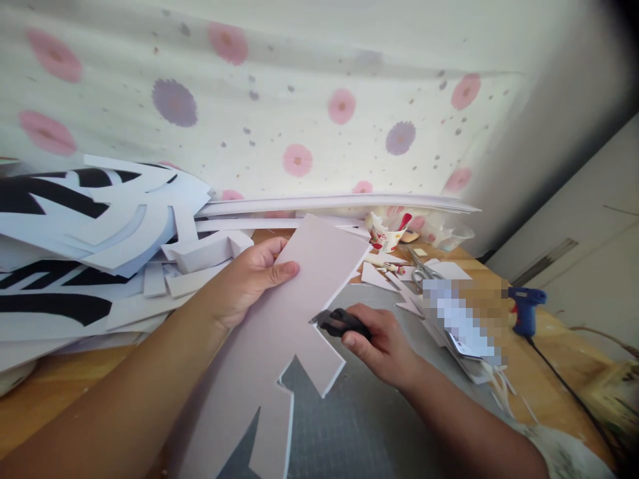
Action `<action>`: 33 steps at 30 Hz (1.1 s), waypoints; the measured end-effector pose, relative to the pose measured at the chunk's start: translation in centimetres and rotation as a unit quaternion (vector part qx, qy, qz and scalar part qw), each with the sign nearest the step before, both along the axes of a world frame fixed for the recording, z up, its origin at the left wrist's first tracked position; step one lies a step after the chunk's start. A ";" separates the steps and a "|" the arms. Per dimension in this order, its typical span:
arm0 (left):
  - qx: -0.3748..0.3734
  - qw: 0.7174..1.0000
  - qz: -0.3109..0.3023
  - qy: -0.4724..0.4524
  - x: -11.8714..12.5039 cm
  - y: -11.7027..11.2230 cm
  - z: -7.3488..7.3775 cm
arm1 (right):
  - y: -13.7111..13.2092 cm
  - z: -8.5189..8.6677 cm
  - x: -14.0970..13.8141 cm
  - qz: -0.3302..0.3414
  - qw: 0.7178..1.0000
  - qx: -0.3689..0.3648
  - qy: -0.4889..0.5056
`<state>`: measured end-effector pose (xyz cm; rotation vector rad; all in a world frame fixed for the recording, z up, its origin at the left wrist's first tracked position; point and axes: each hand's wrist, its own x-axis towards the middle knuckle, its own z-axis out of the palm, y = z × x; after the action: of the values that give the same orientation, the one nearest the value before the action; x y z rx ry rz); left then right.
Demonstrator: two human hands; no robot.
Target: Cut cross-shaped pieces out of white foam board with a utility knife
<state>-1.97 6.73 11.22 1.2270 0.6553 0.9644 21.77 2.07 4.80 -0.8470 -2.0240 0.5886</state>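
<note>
A white foam-board cut-out (294, 313) is held over the grey cutting mat (344, 426), tilted up and away from the person. It is gripped near its upper left edge by the left hand (252, 279), thumb on the face and fingers curled behind. A black cutter (339, 322) is clasped in the right hand (384, 342), and its tip is set against the cut-out's right edge at a notch.

To the left, the table (60, 392) is crowded by a pile of white and black offcuts (100, 226), which reaches just beside the left wrist. Behind the cut-out stand a printed paper cup (385, 238) and a clear plastic cup (456, 234). Scissors (424, 269) lie near them, and a blue glue gun (524, 307) is seen further right with its cord (564, 379) trailing over the wood. A flowered cloth (299, 100) hangs at the back.

The cup's red print is too small to be read. A faint grid is seen on the mat.

Bare mat is left below and between the forearms, and the table's right edge lies near the cord.
</note>
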 end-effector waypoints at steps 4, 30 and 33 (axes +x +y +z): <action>-0.003 1.000 -0.003 0.004 -0.1 0.2 -0.3 | 0.1 0.1 0.2 0.008 0.999 0.006 0.035; 0.014 0.999 0.028 0.013 0.0 0.1 -0.1 | 0.3 0.3 0.6 0.081 0.992 0.028 0.095; 0.008 0.999 0.023 0.021 0.0 0.1 -0.1 | 0.5 0.1 0.8 0.071 0.992 0.038 0.099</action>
<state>-1.94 6.80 11.15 1.2533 0.7123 0.9866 22.60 2.62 4.94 -0.5800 -1.9216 0.6441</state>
